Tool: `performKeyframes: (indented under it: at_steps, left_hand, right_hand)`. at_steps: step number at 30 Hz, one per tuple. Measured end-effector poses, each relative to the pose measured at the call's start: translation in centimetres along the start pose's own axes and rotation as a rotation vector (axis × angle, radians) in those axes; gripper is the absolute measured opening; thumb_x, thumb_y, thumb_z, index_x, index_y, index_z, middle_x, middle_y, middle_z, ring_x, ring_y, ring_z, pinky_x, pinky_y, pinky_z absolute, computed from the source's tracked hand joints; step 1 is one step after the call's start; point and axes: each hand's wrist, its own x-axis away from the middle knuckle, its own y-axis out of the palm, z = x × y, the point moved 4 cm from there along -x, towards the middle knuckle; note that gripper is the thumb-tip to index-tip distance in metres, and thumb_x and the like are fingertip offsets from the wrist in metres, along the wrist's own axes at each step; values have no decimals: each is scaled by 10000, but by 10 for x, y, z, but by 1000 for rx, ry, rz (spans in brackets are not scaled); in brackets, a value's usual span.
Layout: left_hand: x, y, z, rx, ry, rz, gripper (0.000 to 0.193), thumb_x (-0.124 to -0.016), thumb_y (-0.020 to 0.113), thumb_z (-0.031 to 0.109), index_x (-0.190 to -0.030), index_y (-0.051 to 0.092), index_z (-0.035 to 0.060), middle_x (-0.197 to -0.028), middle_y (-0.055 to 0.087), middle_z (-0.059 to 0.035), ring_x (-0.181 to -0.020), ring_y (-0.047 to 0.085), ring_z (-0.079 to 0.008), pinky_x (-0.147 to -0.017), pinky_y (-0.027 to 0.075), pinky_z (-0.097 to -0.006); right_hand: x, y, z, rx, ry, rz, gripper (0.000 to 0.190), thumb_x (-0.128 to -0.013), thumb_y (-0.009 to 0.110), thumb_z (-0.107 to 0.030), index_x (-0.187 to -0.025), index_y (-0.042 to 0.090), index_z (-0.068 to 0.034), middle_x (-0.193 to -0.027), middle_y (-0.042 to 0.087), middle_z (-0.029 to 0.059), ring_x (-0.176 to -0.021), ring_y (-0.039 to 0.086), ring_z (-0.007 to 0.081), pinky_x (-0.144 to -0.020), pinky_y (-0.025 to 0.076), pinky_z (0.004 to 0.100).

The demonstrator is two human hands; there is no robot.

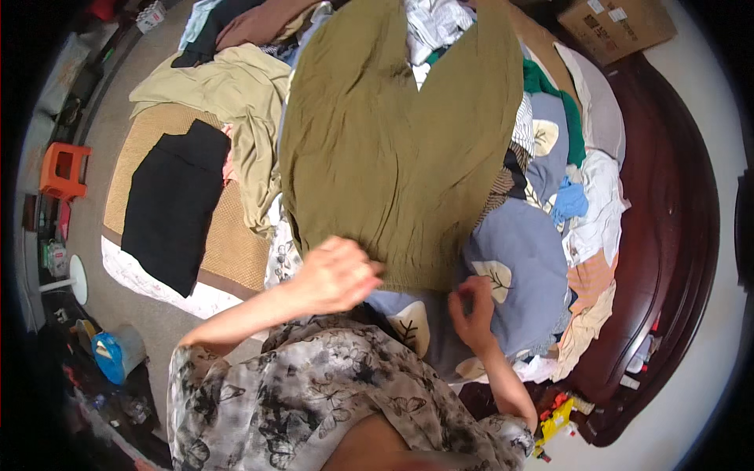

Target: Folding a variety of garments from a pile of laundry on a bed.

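A pair of olive-green trousers (389,165) lies spread out, its legs pointing away and its gathered waistband nearest me. My left hand (339,274), blurred, is over the waistband's left part with fingers curled; whether it grips the cloth is not clear. Beside the waistband's right end is my right hand (473,309), thumb and forefinger curved towards each other, above grey-blue bedding with leaf prints (521,259). Folded black cloth (174,206) rests on the woven mat at the left. A crumpled khaki garment (235,106) lies between it and the trousers.
Piled clothes, including a white garment (595,200) and green cloth (571,118), flank the trousers on the right. Beyond them curves a dark wooden headboard (665,206). A cardboard box (618,29) stands at the upper right. An orange stool (63,171) and a blue-lidded bucket (118,353) are at the left.
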Motion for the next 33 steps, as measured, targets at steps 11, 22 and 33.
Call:
performKeyframes:
  at_steps: [11,22,33]
  left_hand:
    - [-40,140,43,-446,-95,-531,749,-746,711,484,-1287,514,4,-1075,532,-163,-1046,465,-310,-867,350,-431]
    - [-37,132,26,-272,-31,-526,255,-707,645,102,-927,550,17,-768,581,-108,-724,603,-288,-594,471,-396]
    - [-52,-20,18,929,-241,-467,452,-755,580,39,-1187,451,12,-1085,577,-172,-808,591,-320,-662,485,-395]
  right_hand:
    - [-104,-5,86,-680,625,346,208,-987,556,-244,-1009,602,-42,-842,598,30,-682,563,99,-621,522,252]
    - [-339,-79,180,108,342,534,418,-892,600,-352,-976,635,56,-845,670,212,-761,657,344,-726,511,417]
    - [-423,-43,204,-881,636,326,421,-762,747,-238,-1044,646,57,-1017,678,149,-907,657,268,-832,515,399]
